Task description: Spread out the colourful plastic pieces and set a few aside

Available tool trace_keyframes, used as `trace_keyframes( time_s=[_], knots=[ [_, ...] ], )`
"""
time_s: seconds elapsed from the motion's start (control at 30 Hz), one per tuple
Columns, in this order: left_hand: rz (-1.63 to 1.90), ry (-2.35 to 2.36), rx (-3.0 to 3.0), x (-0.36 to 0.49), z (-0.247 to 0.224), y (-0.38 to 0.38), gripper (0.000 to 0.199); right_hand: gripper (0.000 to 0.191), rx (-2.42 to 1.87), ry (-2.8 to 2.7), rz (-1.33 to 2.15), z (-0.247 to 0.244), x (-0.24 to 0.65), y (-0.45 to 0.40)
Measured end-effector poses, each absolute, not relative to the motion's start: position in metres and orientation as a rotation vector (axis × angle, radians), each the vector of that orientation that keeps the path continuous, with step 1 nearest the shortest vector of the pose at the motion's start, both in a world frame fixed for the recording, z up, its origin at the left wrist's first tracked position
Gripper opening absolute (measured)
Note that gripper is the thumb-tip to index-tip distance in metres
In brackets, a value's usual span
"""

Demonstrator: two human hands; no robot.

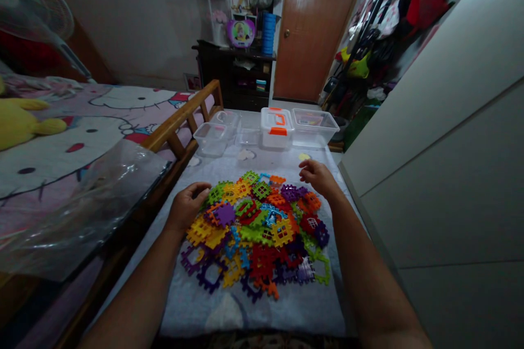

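Note:
A heap of colourful plastic interlocking building pieces (pixel 262 229) with toothed edges lies on the cloth-covered table (pixel 303 316); many have window-like cut-outs. My left hand (pixel 189 206) rests at the heap's left edge, fingers loosely bent and apart, close against a green piece (pixel 216 192). Whether it touches that piece is hard to tell. Beyond the heap's far right side, my right hand (pixel 319 175) hovers with loosely spread fingers and holds nothing. Purple pieces (pixel 292 192) and an orange piece (pixel 311 202) are nearest to it.
Clear plastic boxes (pixel 210 139) stand along the table's far end, one with a lid and orange latches (pixel 278 131). A wooden bed rail (pixel 180 120) borders the left side, with a plastic bag (pixel 102 207) over the bed edge. A white cabinet (pixel 442 163) flanks the right.

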State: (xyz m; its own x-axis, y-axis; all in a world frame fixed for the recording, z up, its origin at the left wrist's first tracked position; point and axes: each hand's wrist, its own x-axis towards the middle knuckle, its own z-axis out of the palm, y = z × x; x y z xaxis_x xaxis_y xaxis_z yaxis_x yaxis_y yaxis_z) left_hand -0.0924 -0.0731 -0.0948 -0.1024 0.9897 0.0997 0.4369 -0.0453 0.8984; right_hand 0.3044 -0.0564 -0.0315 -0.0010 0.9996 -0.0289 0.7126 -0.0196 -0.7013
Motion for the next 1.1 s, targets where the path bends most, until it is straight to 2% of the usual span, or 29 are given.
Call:
trace_keyframes(
  time_s=[0.17, 0.3, 0.47, 0.63, 0.77, 0.9, 1.1],
  knots=[
    [1.097, 1.626, 1.564, -0.092, -0.095, -0.073, 0.041, 0.027, -1.790, -1.827, 0.735, -0.034, 0.315, -0.079],
    [1.088, 1.638, 1.580, -0.093, -0.098, -0.072, 0.043, 0.035, -1.712, -2.166, 0.702, -0.035, 0.281, -0.076],
    [1.104, 1.625, 1.579, -0.095, -0.101, -0.072, 0.043, 0.027, -1.777, -2.329, 0.595, -0.043, 0.246, -0.064],
    [1.094, 1.623, 1.586, -0.096, -0.101, -0.071, 0.042, 0.024, -1.803, -2.231, 0.580, -0.044, 0.247, -0.061],
    [1.092, 1.616, 1.569, -0.094, -0.099, -0.072, 0.043, 0.020, -1.693, -1.840, 0.640, -0.039, 0.278, -0.069],
    [1.099, 1.613, 1.569, -0.094, -0.098, -0.072, 0.043, 0.042, -1.703, -1.474, 0.764, -0.043, 0.320, -0.089],
    [1.083, 1.632, 1.574, -0.096, -0.101, -0.071, 0.043, 0.035, -1.746, -1.385, 0.857, -0.059, 0.341, -0.122]
  ],
)
